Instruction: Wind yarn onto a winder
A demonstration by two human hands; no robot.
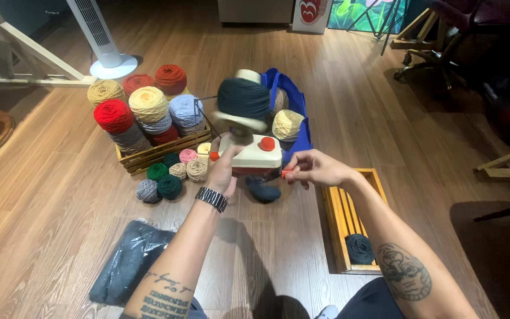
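A cream yarn winder (256,156) with a red round knob stands on the wooden floor. A dark teal yarn cake (243,99) sits on its spindle, blurred by motion. My left hand (224,171), with a metal watch on the wrist, presses against the winder's left side. My right hand (316,169) pinches the small red crank handle (286,173) at the winder's right. A dark blue yarn ball (263,191) lies on the floor just in front of the winder.
A wooden crate (159,152) at the left holds several large yarn cones; small yarn balls (170,175) lie before it. A blue bag (295,112) with cream yarn is behind the winder. A slatted crate (339,220) at the right holds one dark ball. A dark plastic bag (126,267) lies near left.
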